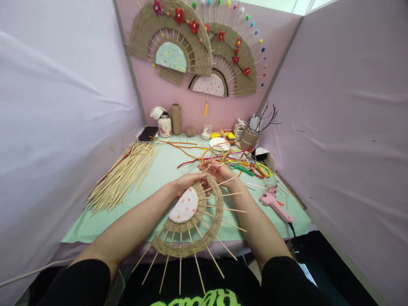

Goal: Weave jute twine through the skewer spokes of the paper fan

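Note:
A half-round woven fan [219, 206] of brown twine and thin wooden sticks slants across my lap and the table's front edge. Its inner panel [186, 205] is pale pink with coral dots. My left hand [190, 182] grips the fan's upper end, fingers closed beside the panel. At the same end, my right hand [222, 173] has its fingers curled about the outer twine band and the end sticks. Its fingertips are partly hidden behind the weave, and any loose twine in them is too small to make out. Bare stick ends fan out toward my body.
Many thin sticks [123, 176] lie at the left. Coloured pipe cleaners [191, 146], green-handled pliers [244, 170] and a white dish [219, 143] are behind my hands. A pink glue gun [276, 205] rests at right. Two finished fans [172, 38] hang on the back panel.

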Available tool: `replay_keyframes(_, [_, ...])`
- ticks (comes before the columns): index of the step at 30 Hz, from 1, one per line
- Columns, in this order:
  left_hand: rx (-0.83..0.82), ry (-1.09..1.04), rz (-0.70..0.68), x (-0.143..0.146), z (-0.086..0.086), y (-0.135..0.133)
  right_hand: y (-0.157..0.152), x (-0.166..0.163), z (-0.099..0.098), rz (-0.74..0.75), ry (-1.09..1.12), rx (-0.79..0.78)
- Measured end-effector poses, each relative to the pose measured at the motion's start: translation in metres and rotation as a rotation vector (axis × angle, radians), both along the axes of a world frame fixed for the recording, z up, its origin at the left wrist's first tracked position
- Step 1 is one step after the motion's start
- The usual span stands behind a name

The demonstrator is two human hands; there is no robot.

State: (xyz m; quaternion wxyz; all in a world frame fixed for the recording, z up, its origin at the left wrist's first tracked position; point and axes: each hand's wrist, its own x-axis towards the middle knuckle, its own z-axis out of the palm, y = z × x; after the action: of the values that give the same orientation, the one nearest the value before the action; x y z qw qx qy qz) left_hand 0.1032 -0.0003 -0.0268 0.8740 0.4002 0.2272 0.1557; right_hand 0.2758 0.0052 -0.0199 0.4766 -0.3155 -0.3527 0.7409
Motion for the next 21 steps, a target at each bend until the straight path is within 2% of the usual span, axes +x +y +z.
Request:
replay_keyframes(5, [0.026,-0.116,0.08,0.004,0.001,-0.003,0.004,0.004,0.001,-0.098,0.034,0.016])
replay_keyframes(9, [0.013,-0.167,0.068,0.004,0.002,-0.005,0.005,0.007,0.005,-0.138,0.056,0.017])
replay_keyframes(12, [0.01,-0.142,0.045,0.004,0.003,-0.007,0.006,0.013,0.007,-0.182,0.039,0.01])
replay_keyframes(15, [-0.004,-0.093,0.029,0.005,0.003,-0.009,0.007,0.021,0.009,-0.296,0.024,0.031])
replay_keyframes(21, [-0.013,-0.038,0.036,0.008,0.001,-0.009,0.006,0.029,0.013,-0.508,-0.05,0.262])
